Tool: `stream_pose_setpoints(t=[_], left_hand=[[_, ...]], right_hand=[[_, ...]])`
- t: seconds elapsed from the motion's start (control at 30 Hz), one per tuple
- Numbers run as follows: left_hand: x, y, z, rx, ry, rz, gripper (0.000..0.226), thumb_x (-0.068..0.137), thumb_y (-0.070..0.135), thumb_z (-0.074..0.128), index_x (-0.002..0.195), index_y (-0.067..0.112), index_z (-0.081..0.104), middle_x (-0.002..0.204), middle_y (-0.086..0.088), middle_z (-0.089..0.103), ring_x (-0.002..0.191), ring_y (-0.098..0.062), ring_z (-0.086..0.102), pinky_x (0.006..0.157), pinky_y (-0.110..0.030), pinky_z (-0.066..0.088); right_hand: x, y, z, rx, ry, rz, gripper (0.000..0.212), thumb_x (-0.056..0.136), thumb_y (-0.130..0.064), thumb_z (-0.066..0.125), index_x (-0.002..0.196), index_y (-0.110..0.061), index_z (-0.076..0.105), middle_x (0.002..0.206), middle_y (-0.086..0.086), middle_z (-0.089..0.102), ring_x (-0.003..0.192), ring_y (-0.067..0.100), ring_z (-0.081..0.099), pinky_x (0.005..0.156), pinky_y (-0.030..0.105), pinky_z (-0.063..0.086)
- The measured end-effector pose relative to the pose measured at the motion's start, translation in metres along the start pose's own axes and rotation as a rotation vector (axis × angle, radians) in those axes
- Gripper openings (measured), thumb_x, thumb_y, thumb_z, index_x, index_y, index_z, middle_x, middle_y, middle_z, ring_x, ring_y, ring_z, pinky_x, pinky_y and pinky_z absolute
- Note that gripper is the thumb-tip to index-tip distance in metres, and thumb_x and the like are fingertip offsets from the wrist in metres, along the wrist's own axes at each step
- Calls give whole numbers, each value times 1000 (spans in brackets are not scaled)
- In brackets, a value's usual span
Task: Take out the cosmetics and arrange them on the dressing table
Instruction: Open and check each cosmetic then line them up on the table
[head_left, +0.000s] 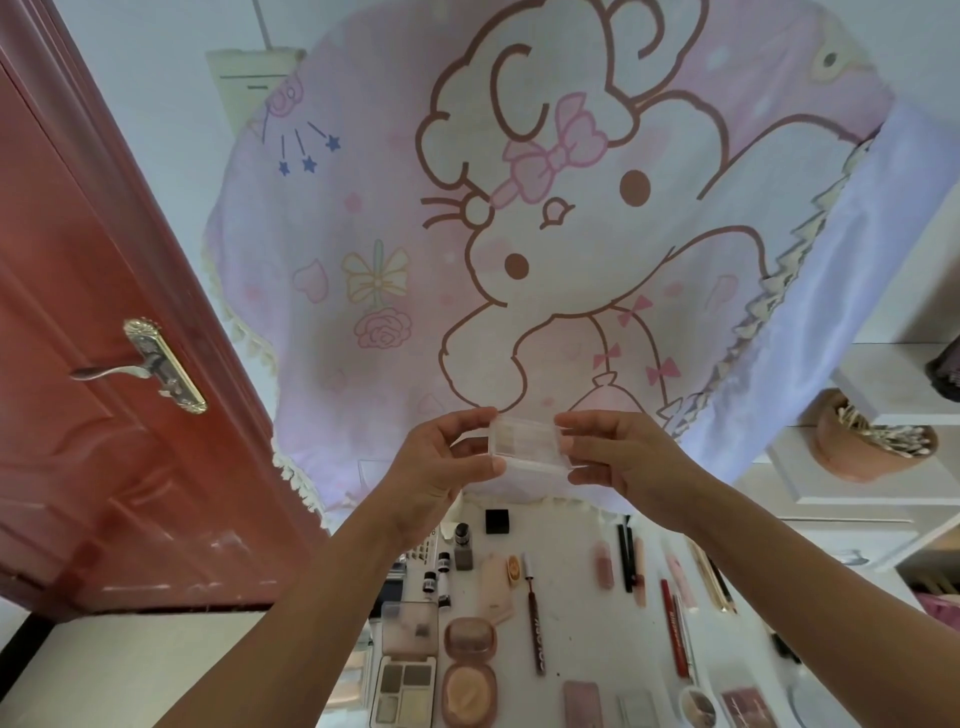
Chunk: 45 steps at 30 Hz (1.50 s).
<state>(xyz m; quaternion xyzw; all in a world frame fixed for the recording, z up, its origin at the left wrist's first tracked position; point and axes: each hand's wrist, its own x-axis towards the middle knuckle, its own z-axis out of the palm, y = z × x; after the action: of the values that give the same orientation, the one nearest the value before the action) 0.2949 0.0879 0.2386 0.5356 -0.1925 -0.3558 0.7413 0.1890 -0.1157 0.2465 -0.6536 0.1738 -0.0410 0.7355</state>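
A small clear plastic palette case (524, 446) is held up in the air between both hands, above the white dressing table (571, 639). My left hand (441, 462) pinches its left end and my right hand (618, 457) pinches its right end. Below, cosmetics lie in rows on the table: an open eyeshadow palette (405, 686), an open round powder compact (470, 675), small dark-capped bottles (444, 566), a black cube (497, 521), a brown pencil (534, 623), lip tubes (604, 564) and red pencils (672, 629).
A pink cartoon-print cloth (519, 234) hangs behind the table, covering what stands there. A red door (93, 364) with a metal handle is at the left. At the right are white shelves and a brown pot of cotton swabs (867, 441).
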Motion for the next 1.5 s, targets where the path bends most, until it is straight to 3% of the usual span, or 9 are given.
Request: stream_pose_setpoints(t=[0.1, 0.37, 0.5, 0.6, 0.73, 1.0, 1.23, 1.4, 1.5], left_hand=[[-1, 0, 0, -17, -39, -11, 57, 70, -11, 67, 125, 2, 56, 116, -16, 68, 107, -30, 65, 85, -32, 56], [6, 0, 1, -101, -24, -57, 33, 89, -11, 48, 121, -4, 58, 120, -19, 65, 109, -33, 64, 82, -34, 57], [9, -5, 2, -43, 98, -41, 29, 84, -17, 54, 107, -1, 65, 103, -15, 69, 91, -27, 69, 69, -31, 58], [9, -7, 2, -7, 155, -34, 31, 81, -21, 54, 105, -4, 65, 100, -15, 69, 88, -26, 70, 69, -34, 60], [9, -7, 1, -1, 201, -34, 29, 82, -19, 56, 105, -4, 64, 107, -20, 69, 95, -29, 70, 71, -34, 60], [5, -4, 1, -53, 37, -80, 32, 80, -15, 59, 110, -4, 61, 110, -22, 67, 100, -35, 68, 72, -34, 60], [2, 5, -4, 78, -200, -71, 60, 72, -10, 71, 128, 2, 54, 124, -17, 64, 111, -32, 63, 93, -38, 54], [1, 4, 2, 185, -173, -75, 64, 67, -4, 77, 127, 6, 56, 119, -17, 66, 110, -32, 64, 94, -38, 53], [1, 0, 2, 167, -128, -62, 62, 66, -2, 76, 124, 6, 57, 114, -17, 69, 107, -32, 66, 89, -34, 55]], right_hand=[[2, 3, -1, 20, 69, 28, 33, 84, 4, 69, 116, -3, 65, 94, 12, 74, 76, 20, 71, 68, 26, 58], [5, 0, 1, 32, 107, 61, 23, 85, 5, 66, 107, 0, 69, 105, 16, 72, 86, 23, 73, 73, 27, 59], [5, -2, 3, 114, 83, 49, 21, 90, -1, 62, 110, 0, 68, 104, 17, 73, 90, 27, 71, 77, 30, 59], [3, -2, 4, 219, 48, 96, 23, 95, -14, 59, 109, 2, 67, 95, 18, 72, 78, 24, 68, 66, 28, 59], [-4, 4, 2, 64, -36, 127, 30, 92, -22, 62, 112, -1, 68, 100, 17, 73, 83, 25, 69, 66, 27, 57], [1, 5, 1, 17, 62, 131, 20, 92, -6, 61, 107, 4, 69, 86, 15, 72, 72, 21, 67, 60, 26, 55], [4, 2, -5, 96, -30, 216, 21, 94, -5, 54, 101, 9, 67, 74, 14, 68, 61, 19, 63, 51, 21, 54], [8, 4, -4, 143, -36, 266, 20, 94, -8, 55, 99, 7, 67, 81, 17, 68, 68, 23, 64, 57, 24, 55], [5, 4, -5, 39, -77, 212, 22, 95, -11, 56, 107, 2, 69, 87, 15, 71, 72, 22, 67, 59, 25, 57]])
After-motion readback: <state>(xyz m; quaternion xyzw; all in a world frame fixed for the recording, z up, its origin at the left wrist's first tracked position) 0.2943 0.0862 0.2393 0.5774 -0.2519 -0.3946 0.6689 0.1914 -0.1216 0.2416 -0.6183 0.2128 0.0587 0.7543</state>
